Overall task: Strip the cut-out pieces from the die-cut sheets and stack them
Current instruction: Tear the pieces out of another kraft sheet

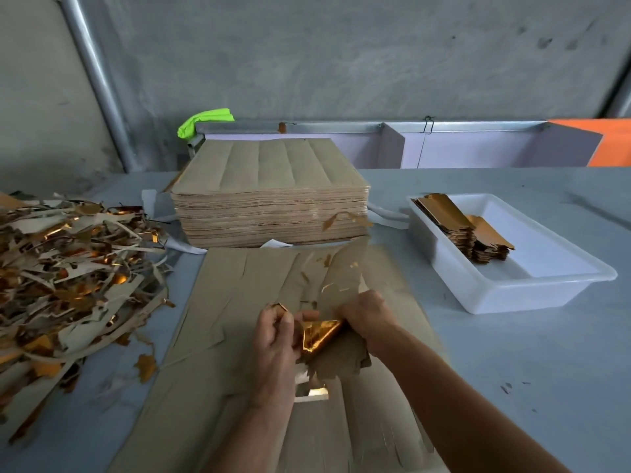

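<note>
We see a pale grey worktop (495, 353) against a concrete wall (341, 56). Our left hand (275, 339) and right hand (367, 317) pinch a gold cut-out piece (319, 334) with curled fingers above the die-cut sheet (218, 336).

Dim, soft daylight; edges warped, blurred

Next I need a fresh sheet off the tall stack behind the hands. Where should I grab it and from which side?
Take the top sheet of the stack of die-cut sheets by its near edge, probably at the near right corner, coming from the front. That side faces the person, and the edges there look slightly loose; a metal rail lies behind the far edge.
</note>
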The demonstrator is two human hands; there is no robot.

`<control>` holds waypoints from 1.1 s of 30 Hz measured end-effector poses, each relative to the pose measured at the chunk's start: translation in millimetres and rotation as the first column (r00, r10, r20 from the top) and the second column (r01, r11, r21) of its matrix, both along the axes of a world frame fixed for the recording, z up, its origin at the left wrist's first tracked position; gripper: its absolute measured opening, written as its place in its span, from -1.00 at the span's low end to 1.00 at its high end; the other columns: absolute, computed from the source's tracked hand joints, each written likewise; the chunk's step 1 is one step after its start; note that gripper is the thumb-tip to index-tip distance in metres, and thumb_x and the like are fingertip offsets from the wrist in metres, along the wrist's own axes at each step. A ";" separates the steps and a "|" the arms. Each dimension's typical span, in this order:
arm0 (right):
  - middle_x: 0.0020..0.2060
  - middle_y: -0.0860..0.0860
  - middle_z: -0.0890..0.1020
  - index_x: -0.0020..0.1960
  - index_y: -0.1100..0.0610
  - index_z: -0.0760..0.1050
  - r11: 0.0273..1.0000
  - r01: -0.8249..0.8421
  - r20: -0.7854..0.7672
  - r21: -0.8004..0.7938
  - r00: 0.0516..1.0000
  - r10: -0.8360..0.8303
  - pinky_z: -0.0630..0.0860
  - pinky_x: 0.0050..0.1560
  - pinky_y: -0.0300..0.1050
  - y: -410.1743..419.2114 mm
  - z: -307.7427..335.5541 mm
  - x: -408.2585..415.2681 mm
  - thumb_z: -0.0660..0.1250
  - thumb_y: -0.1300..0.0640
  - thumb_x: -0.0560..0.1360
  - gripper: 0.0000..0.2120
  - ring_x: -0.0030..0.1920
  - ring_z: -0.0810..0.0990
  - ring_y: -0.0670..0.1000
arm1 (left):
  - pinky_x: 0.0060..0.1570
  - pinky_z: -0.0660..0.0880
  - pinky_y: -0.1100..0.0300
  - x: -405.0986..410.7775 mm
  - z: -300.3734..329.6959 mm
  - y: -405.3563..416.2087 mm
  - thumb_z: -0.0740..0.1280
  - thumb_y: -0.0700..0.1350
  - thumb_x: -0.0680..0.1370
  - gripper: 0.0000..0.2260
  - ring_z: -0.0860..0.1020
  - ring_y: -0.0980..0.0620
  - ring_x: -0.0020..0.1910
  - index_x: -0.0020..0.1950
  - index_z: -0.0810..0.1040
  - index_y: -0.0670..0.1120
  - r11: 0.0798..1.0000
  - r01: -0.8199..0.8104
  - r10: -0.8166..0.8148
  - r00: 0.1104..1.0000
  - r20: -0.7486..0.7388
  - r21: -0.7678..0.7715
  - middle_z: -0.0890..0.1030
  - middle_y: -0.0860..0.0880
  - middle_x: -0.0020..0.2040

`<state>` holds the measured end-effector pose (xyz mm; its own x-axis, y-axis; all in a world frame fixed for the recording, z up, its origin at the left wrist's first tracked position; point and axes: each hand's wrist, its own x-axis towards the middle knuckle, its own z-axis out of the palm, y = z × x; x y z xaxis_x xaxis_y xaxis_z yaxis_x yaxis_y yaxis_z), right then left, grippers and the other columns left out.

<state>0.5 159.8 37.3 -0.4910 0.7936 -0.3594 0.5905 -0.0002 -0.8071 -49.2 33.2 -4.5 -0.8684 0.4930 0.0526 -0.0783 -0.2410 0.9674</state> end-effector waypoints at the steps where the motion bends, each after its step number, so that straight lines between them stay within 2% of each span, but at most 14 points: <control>1: -0.04 0.13 0.56 0.06 0.22 0.46 1.000 -0.014 0.001 0.014 1.000 0.014 0.49 -0.26 -0.17 0.5 -0.9 1.0 0.32 0.15 0.51 -0.82 -0.07 0.56 0.06 | -0.37 0.53 0.23 0.4 -3.3 0.4 0.10 -0.13 0.65 -0.89 0.65 -0.03 -0.16 0.01 0.41 -0.07 0.998 -0.020 0.018 0.999 -0.032 -0.068 0.66 -0.11 -0.07; 4: 0.01 0.17 0.59 0.09 0.27 0.48 0.997 -0.052 0.019 0.065 0.999 0.051 0.57 -0.03 -0.05 4.9 2.4 4.9 0.32 0.16 0.52 -0.78 0.02 0.59 0.13 | -0.57 0.32 0.30 -0.2 -7.1 6.0 0.08 -0.19 0.65 -0.88 0.56 0.09 -0.42 -0.06 0.33 -0.09 0.975 -0.071 0.046 0.992 -0.121 -0.211 0.62 -0.11 -0.12; 6: 0.01 0.19 0.60 0.09 0.28 0.48 0.995 -0.068 0.016 0.067 0.998 0.067 0.58 0.04 0.00 9.5 4.3 7.6 0.33 0.17 0.51 -0.78 0.02 0.59 0.14 | -0.53 0.35 0.22 -4.4 -6.6 6.8 0.09 -0.17 0.65 -0.87 0.55 0.04 -0.44 -0.09 0.31 -0.05 0.917 -0.115 0.009 0.964 -0.267 -0.382 0.61 -0.05 -0.13; 9: -0.01 0.20 0.60 0.08 0.30 0.50 0.993 -0.068 0.014 0.092 0.998 0.067 0.57 0.04 0.02 16.2 7.8 13.2 0.33 0.20 0.50 -0.79 0.01 0.59 0.15 | -0.35 0.43 0.12 -10.0 -7.0 3.8 0.11 -0.21 0.62 -0.83 0.54 0.01 -0.37 -0.14 0.29 -0.02 0.807 -0.178 -0.105 0.894 -0.435 -0.562 0.57 -0.01 -0.19; 12: -0.03 0.21 0.56 0.08 0.29 0.49 0.985 -0.110 0.045 0.130 0.993 0.105 0.51 0.02 -0.01 26.3 12.2 22.2 0.30 0.24 0.51 -0.82 -0.03 0.54 0.13 | -0.31 0.27 0.35 -11.6 -3.5 3.4 0.18 -0.16 0.60 -0.97 0.49 0.08 -0.14 -0.02 0.37 -0.04 0.642 -0.316 -0.296 0.738 -0.606 -0.698 0.48 0.01 0.00; 14: -0.07 0.20 0.54 0.02 0.27 0.49 0.973 -0.169 0.084 0.157 0.984 0.157 0.50 -0.02 -0.03 33.9 16.2 31.4 0.30 0.26 0.50 -0.88 -0.09 0.51 0.09 | -0.26 0.26 0.44 -11.8 -2.9 8.2 0.17 -0.05 0.62 -0.84 0.45 0.12 -0.02 0.19 0.41 0.00 0.593 -0.324 -0.417 0.659 -0.625 -0.737 0.37 0.03 0.22; 16: -0.06 0.21 0.55 0.04 0.31 0.52 0.948 -0.244 0.133 0.207 0.966 0.220 0.51 -0.07 -0.04 42.8 22.2 39.9 0.32 0.26 0.48 -0.83 -0.07 0.54 0.11 | -0.12 0.32 0.35 -12.2 -1.5 15.2 0.16 -0.01 0.63 -0.71 0.45 0.06 0.13 0.35 0.35 0.06 0.543 -0.321 -0.517 0.601 -0.610 -0.776 0.29 0.01 0.35; 20: 0.05 0.17 0.59 0.20 0.26 0.50 0.889 -0.376 0.312 0.262 0.905 0.291 0.55 0.12 -0.05 58.5 36.0 53.4 0.26 0.19 0.55 -0.73 0.05 0.59 0.12 | -0.07 0.30 0.26 -11.1 8.3 25.4 0.13 -0.02 0.64 -0.70 0.45 0.01 0.20 0.35 0.40 -0.03 0.420 -0.400 -0.572 0.580 -0.580 -0.815 0.36 -0.05 0.34; 22: 0.02 0.14 0.60 0.22 0.24 0.50 0.863 -0.415 0.365 0.288 0.881 0.301 0.55 0.12 -0.09 63.0 38.5 57.3 0.26 0.18 0.55 -0.73 0.02 0.60 0.08 | -0.13 0.31 0.26 -7.8 15.4 28.0 0.17 -0.01 0.63 -0.75 0.48 0.04 0.09 0.25 0.46 -0.04 0.437 -0.513 -0.535 0.512 -0.672 -0.739 0.44 -0.03 0.23; 24: 0.05 0.13 0.59 0.25 0.25 0.48 0.823 -0.464 0.404 0.327 0.856 0.321 0.54 0.15 -0.09 62.3 41.2 57.3 0.26 0.18 0.55 -0.70 0.04 0.59 0.08 | -0.25 0.37 0.25 -2.4 24.2 29.0 0.35 -0.01 0.53 -0.79 0.52 0.01 -0.07 0.10 0.52 -0.07 0.513 -0.592 -0.482 0.400 -0.779 -0.621 0.50 -0.07 0.10; 26: 0.09 0.14 0.58 0.27 0.27 0.46 0.785 -0.501 0.418 0.364 0.841 0.343 0.52 0.15 -0.09 57.6 44.2 54.8 0.25 0.20 0.55 -0.69 0.07 0.58 0.08 | -0.31 0.49 0.18 -2.2 28.9 36.7 0.57 -0.03 0.29 -0.65 0.55 -0.05 -0.16 -0.03 0.56 -0.11 0.621 -0.598 -0.427 0.283 -0.859 -0.506 0.56 -0.12 0.01; 27: 0.09 0.15 0.58 0.26 0.28 0.47 0.766 -0.520 0.421 0.377 0.833 0.358 0.51 0.12 -0.11 54.1 46.8 53.5 0.24 0.20 0.55 -0.69 0.08 0.58 0.09 | -0.26 0.51 0.14 -3.4 31.6 42.7 0.59 -0.04 0.23 -0.58 0.54 -0.06 -0.12 0.01 0.57 -0.09 0.627 -0.613 -0.427 0.244 -0.871 -0.480 0.57 -0.12 0.05; 30: 0.11 0.18 0.56 0.23 0.31 0.48 0.710 -0.591 0.436 0.383 0.793 0.425 0.49 0.01 -0.18 43.1 52.6 49.0 0.25 0.23 0.54 -0.71 0.07 0.56 0.09 | 0.10 0.34 0.09 -11.9 31.4 64.5 0.41 -0.12 0.44 -0.48 0.36 -0.05 0.22 0.36 0.34 0.03 0.580 -0.620 -0.549 0.183 -0.816 -0.529 0.31 -0.05 0.38; 33: 0.11 0.19 0.55 0.21 0.31 0.48 0.670 -0.653 0.476 0.353 0.742 0.472 0.49 0.00 -0.15 37.4 57.3 50.8 0.27 0.24 0.51 -0.71 0.03 0.53 0.09 | 0.18 0.21 0.09 -26.5 24.9 78.8 0.16 -0.08 0.60 -0.69 0.26 -0.04 0.28 0.35 0.32 0.06 0.559 -0.588 -0.601 0.198 -0.775 -0.584 0.27 0.00 0.38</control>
<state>51.3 197.2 94.6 -0.8274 0.5063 -0.2428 0.5615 0.7407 -0.3689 -75.7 112.0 20.4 -0.4206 0.8275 0.3719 0.8849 0.4647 -0.0332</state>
